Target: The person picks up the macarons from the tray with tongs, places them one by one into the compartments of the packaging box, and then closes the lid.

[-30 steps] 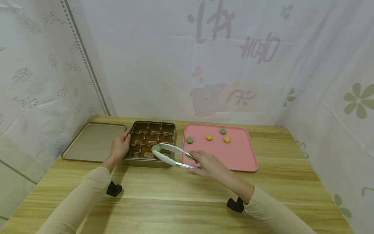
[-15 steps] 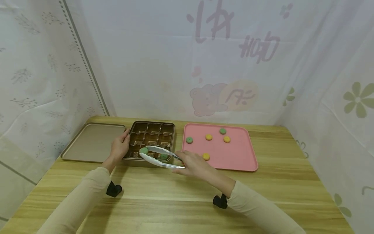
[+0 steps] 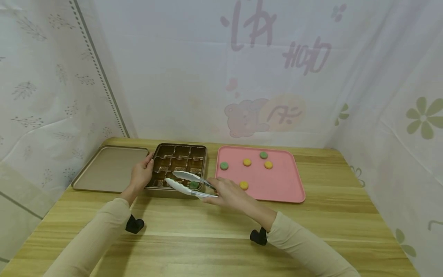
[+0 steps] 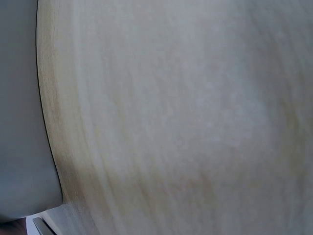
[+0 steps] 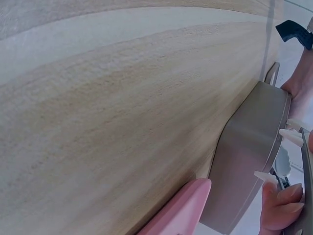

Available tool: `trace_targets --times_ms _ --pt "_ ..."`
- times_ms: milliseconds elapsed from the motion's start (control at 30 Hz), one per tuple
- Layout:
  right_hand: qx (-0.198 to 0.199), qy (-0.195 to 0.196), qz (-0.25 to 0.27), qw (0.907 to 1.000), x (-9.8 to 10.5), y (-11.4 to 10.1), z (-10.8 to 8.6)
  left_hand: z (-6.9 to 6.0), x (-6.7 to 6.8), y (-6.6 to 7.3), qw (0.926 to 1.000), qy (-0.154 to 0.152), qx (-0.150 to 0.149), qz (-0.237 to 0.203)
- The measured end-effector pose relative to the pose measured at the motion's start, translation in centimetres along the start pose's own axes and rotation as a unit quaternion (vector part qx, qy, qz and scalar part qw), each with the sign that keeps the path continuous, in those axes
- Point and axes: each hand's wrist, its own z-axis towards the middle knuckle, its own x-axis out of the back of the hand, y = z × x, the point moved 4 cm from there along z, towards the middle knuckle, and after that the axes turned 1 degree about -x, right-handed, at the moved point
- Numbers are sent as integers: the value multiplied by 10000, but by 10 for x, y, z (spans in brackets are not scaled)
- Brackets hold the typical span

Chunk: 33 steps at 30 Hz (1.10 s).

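Note:
In the head view, my left hand (image 3: pixel 141 175) holds the left side of a brown box (image 3: pixel 173 192) with a divided insert. My right hand (image 3: pixel 228 192) grips metal tongs with white tips (image 3: pixel 180 187), spread over the front row of compartments with nothing between them. A green round piece (image 3: pixel 194 185) lies in the front right compartment; the front middle one is partly hidden by the tongs. The right wrist view shows the box's side (image 5: pixel 244 147) and fingers of my right hand (image 5: pixel 281 205) on the tongs. No left hand is discernible in the left wrist view.
A pink tray (image 3: pixel 270 184) to the right carries several pieces, among them a green one (image 3: pixel 224 166) and a yellow one (image 3: pixel 243 185). Left of the box lies a flat gold-brown tray (image 3: pixel 107 169). A printed curtain (image 3: pixel 180 77) hangs behind the table.
The tongs have moved left over the box, then spread apart and let go of the green piece they held. My left hand and the box have stayed in place.

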Motion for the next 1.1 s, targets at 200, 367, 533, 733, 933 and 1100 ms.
trace_targets --times_ms 200,367,533,733,933,1100 --pt "55 -18 121 9999 -2 1 2 0 1 -1 9999 -73 68 65" --pt "53 -44 223 9997 -3 1 1 0 1 0 10000 -73 37 33" --pt "2 -46 289 9996 -4 2 0 0 0 0 10000 -17 -11 -14" --pt "-25 8 283 9996 -5 3 -3 -1 0 0 9999 -8 20 -122" --pt "-26 103 256 9996 -3 3 -7 0 0 0 10000 -19 49 -56" --pt "11 187 272 9995 0 6 -11 0 0 -2 10000 -71 21 -3"
